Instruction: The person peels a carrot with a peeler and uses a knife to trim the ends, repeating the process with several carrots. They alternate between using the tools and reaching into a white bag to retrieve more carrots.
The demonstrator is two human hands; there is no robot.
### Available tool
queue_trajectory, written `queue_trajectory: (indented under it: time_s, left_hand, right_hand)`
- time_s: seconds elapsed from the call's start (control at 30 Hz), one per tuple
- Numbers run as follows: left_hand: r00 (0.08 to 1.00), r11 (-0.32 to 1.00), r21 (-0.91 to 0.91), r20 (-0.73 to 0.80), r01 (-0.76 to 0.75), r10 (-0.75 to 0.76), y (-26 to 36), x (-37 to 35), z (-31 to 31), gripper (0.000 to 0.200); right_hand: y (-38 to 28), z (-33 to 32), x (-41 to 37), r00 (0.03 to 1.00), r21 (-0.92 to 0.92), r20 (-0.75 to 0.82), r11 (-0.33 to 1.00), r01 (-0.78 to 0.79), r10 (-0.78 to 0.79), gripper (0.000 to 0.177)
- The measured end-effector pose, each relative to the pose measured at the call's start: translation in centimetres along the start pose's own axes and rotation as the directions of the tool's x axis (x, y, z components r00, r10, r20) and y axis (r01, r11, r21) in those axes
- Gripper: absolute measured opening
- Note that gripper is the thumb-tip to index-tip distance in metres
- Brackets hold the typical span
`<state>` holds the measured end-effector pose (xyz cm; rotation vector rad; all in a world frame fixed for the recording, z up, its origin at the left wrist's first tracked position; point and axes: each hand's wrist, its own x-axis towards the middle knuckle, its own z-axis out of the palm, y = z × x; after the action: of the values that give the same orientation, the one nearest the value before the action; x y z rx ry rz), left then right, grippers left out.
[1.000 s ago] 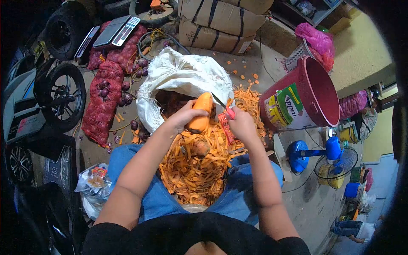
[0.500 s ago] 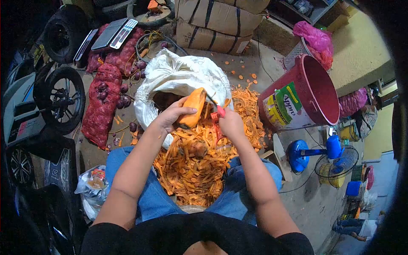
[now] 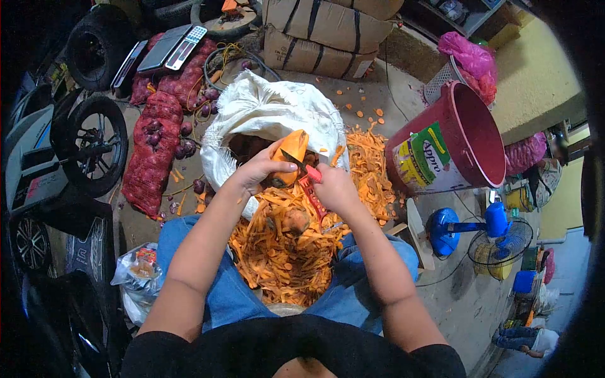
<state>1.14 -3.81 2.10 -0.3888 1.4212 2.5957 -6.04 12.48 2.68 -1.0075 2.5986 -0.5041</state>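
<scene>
We clamp the smooth orange root (image 3: 292, 150) in our left hand (image 3: 259, 171) fingers over the white woven sack (image 3: 271, 104). Our right hand (image 3: 334, 188) fingers grip the red-handled knife (image 3: 310, 172), blade on the root. It looks nearly peeled; big orange peel heap (image 3: 283, 252) below.

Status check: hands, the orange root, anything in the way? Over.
Left hand shut on orange root. Right hand holds red-handled knife, blade against root. Peel pile underneath, nothing blocking.

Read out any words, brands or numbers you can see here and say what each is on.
"Appro": green-and-yellow label on the big red plastic bucket.
Keypad of the grey electronic scale: too small to read.
White sticker on the brown cardboard box: blurred.
Red-handled knife in the right hand: markings unreadable.
</scene>
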Motion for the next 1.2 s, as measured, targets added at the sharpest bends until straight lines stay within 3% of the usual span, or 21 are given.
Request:
queue_trajectory:
  time_s: [0.1, 0.3, 0.5, 0.7, 0.83, 0.9, 0.93, 1.0, 1.13, 1.2]
  left_hand:
    - [1.0, 0.999, 0.036, 0.004, 0.002, -0.002, -0.2, 0.1, 0.2, 0.071]
    - [0.999, 0.998, 0.066, 0.033, -0.016, 0.013, -0.7, -0.1, 0.9, 0.074]
    - [1.0, 0.993, 0.113, 0.015, -0.026, 0.024, -0.6, -0.6, 1.2, 0.075]
    - [0.999, 0.989, 0.143, -0.005, -0.034, 0.035, -0.7, -0.9, 1.0, 0.076]
    - [1.0, 0.997, 0.075, -0.012, -0.004, 0.005, -0.5, -1.3, 1.1, 0.073]
    - [1.0, 0.996, 0.088, 0.0, -0.007, 0.007, -0.7, -1.7, 0.9, 0.073]
    - [0.996, 0.998, 0.065, 0.086, -0.018, 0.012, -0.9, -2.2, 0.8, 0.075]
    - [0.984, 0.999, 0.047, 0.175, -0.018, 0.01, -1.0, -2.7, 0.6, 0.077]
    - [0.998, 0.996, 0.077, 0.045, -0.052, 0.049, -0.8, -2.3, -0.2, 0.075]
    - [1.0, 0.993, 0.114, -0.007, -0.007, 0.008, -0.9, -1.4, -1.0, 0.071]
  right_hand:
    - [0.3, 0.3, 0.2, 0.999, -0.093, -0.037, 0.996, -0.013, 0.01, 0.014]
    - [1.1, 0.6, 0.7, 0.994, -0.093, -0.099, 0.994, -0.059, 0.05, 0.017]
    - [1.8, 1.0, 1.9, 0.989, -0.087, -0.078, 0.988, -0.131, 0.124, 0.017]
    - [2.4, 1.4, 2.9, 0.995, -0.07, -0.036, 0.993, -0.095, 0.092, 0.018]
    - [2.9, 1.9, 3.7, 0.994, -0.056, -0.045, 0.993, -0.105, 0.102, 0.019]
    - [5.4, 2.7, 4.6, 0.956, 0.156, 0.026, 0.943, -0.293, 0.293, 0.022]
    - [6.8, 2.6, 4.9, 0.955, 0.159, 0.027, 0.942, -0.294, 0.294, 0.022]
    - [8.7, 2.0, 5.0, 0.817, 0.122, 0.049, 0.809, -0.575, 0.574, 0.026]
    - [7.1, 1.6, 4.4, 0.886, 0.073, -0.071, 0.888, -0.454, 0.458, 0.025]
    - [4.9, 0.4, 3.8, 0.948, 0.11, -0.141, 0.956, -0.271, 0.285, 0.025]
